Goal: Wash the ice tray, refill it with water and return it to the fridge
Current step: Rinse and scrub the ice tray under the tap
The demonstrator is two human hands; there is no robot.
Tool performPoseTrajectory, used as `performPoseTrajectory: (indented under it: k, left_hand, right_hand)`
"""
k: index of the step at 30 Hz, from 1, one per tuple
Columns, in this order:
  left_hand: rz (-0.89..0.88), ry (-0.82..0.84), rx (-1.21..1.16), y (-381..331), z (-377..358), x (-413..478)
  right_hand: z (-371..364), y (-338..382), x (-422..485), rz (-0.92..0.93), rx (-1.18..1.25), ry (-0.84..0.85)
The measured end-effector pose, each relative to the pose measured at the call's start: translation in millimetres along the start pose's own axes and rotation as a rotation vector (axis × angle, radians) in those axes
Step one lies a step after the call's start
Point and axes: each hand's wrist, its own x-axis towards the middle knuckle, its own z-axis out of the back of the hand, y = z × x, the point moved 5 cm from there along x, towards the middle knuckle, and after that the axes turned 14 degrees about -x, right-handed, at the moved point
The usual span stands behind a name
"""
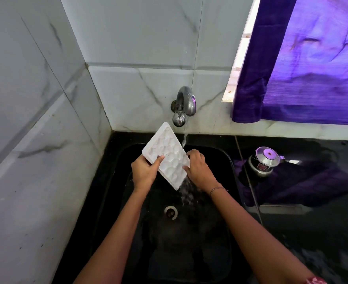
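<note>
Wall point(35, 119): pale marble-look tiles with grey veins, meeting in a corner behind the sink.
Curtain point(312, 68): purple cloth hanging at the upper right, in front of a bright window.
Surface point(312, 232): black and glossy, to the right of the sink; it looks wet and mirrors the curtain.
Sink point(115, 181): black basin set into the left end of the surface, against the wall corner.
Ice tray point(169, 154): white plastic rectangle with many rounded cells in rows. It is held in the air over the back part of the sink, just under the tap, and tilted so that the far corner is high and the near corner low. The cells face up toward the camera.
Water point(184, 140): a thin stream falls on the right edge of the tray and runs off the low corner as a splash.
Left hand point(145, 171): grips the left long edge of the tray, thumb lying over the cells, fingers curled under.
Right hand point(198, 171): fingers bent over the right long edge, holding it; a thin bracelet point(217, 189) is on the wrist.
Tap point(184, 105): chrome, fixed on the back wall, running.
Steel pot point(264, 160): shiny with a lid, near the back edge of the surface, right of the sink.
Drain point(171, 212): metal ring in the sink floor.
</note>
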Motion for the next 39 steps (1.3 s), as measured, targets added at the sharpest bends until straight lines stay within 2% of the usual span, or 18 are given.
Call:
performPoseTrajectory:
  k: [2, 4, 7, 10, 14, 16, 18, 22, 25, 30, 33, 36, 39]
  left_hand:
    - [0.022, 0.023, -0.015, 0, 1, 6]
    - [0.070, 0.027, -0.083, 1, 2, 12]
    - [0.149, 0.003, -0.237, 6, 5, 18]
    - [0.281, -0.003, -0.432, 12, 3, 19]
    - [0.445, 0.130, -0.512, 20, -14, -1]
    - [0.533, 0.235, -0.510, 30, -21, -19]
    - [0.549, 0.285, -0.527, 37, -25, -31]
    - [0.496, 0.235, -0.555, 44, -19, -33]
    - [0.512, 0.183, -0.566, 48, -14, -29]
    - [0.510, 0.217, -0.513, 52, -13, -27]
    - [0.504, 0.246, -0.507, 54, -17, -26]
    - [0.510, 0.264, -0.517, 54, -22, -22]
    - [0.510, 0.260, -0.539, 55, -26, -17]
  right_hand:
    - [2, -2, 3, -0.082, 0.258, 0.071]
    - [3, -6, 5, -0.138, 0.412, 0.140]
    - [2, -10, 6, -0.149, 0.453, 0.192]
    - [2, -13, 6, -0.194, 0.494, 0.123]
    - [3, -8, 4, -0.316, 0.523, 0.035]
    - [3, -3, 4, -0.349, 0.508, 0.018]
    - [3, 4, 4, -0.362, 0.485, 0.025]
    - [11, 17, 1, -0.320, 0.483, -0.015]
    - [17, 23, -1, -0.111, 0.242, -0.098]
    - [19, 25, -2, -0.019, -0.087, -0.079]
    - [21, 23, 0, 0.024, -0.206, -0.034]
    - [23, 18, 0, -0.020, -0.202, 0.004]
    - [24, 15, -3, -0.053, -0.015, 0.067]
